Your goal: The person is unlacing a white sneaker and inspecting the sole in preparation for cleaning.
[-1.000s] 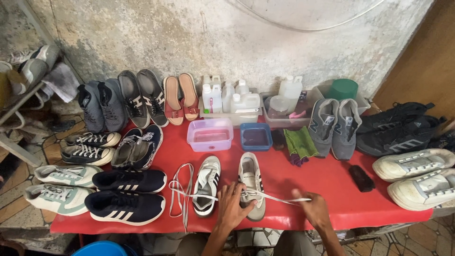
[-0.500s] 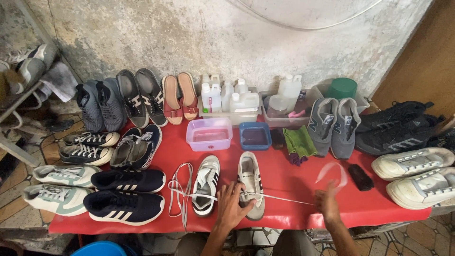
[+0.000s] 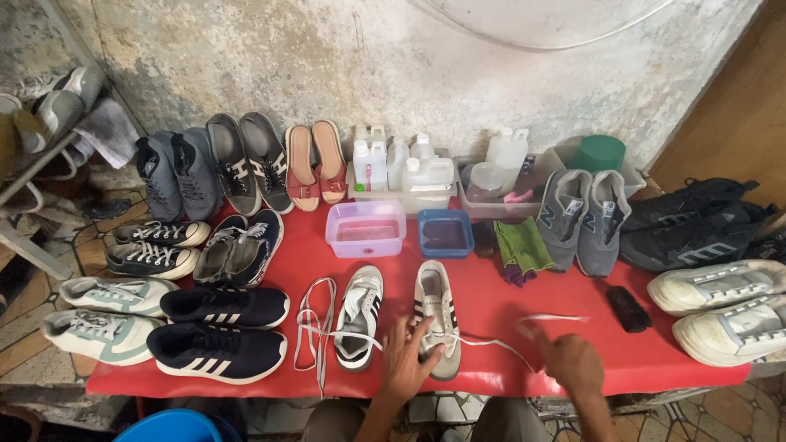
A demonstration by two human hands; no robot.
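Red cloth covers the table (image 3: 491, 303), which is crowded with shoes. Near its front edge, at about 6 o'clock, a white sneaker with dark side stripes (image 3: 435, 315) lies with its toe pointing away from the person. The left hand (image 3: 407, 364) rests on the heel end of that sneaker, fingers spread over the shoe's side and its lacing. At roughly 3 o'clock from it, the right hand (image 3: 573, 364) has its grip pinched on a white shoelace (image 3: 491, 342), which runs taut from the sneaker across the cloth and loops up past the fingers. A matching sneaker (image 3: 360, 315) lies just beside the first at 9 o'clock, with another loose lace (image 3: 315, 327) lying in a long loop at its 9 o'clock side. Two dark sneakers with white stripes (image 3: 219, 327) sit farther toward 9 o'clock. At 12 o'clock from the hands stand a pink tub (image 3: 366, 229) and a blue tub (image 3: 445, 233), with a green cloth (image 3: 522, 245) and a grey pair of trainers (image 3: 583, 217) toward 2 o'clock.
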